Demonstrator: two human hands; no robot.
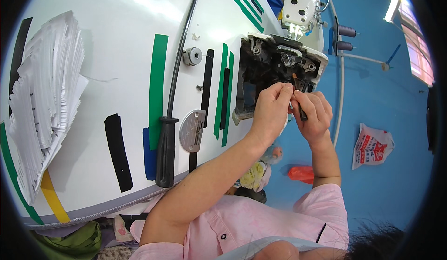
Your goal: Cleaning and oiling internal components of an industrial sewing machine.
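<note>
- While the sewing machine (279, 69) lies opened at the table's (116, 36) right edge, both hands are held at its exposed dark metal mechanism.
- Left hand (270, 111): fingertips pinched closed at the opening; what is pinched cannot be told.
- Right hand (314, 116): fingers closed around a thin, dark-handled screwdriver (298, 99), its long axis pointed up into the mechanism.
- Left untouched on the table: a round metal plate (192, 130).

White paper stack (44, 97) far left on table (116, 18). Long black-handled tool (170, 116) mid, metal plate (192, 130) just right of it, bobbin case (192, 56) farther back. Printed bag (371, 146) on blue floor (382, 190), right.
</note>
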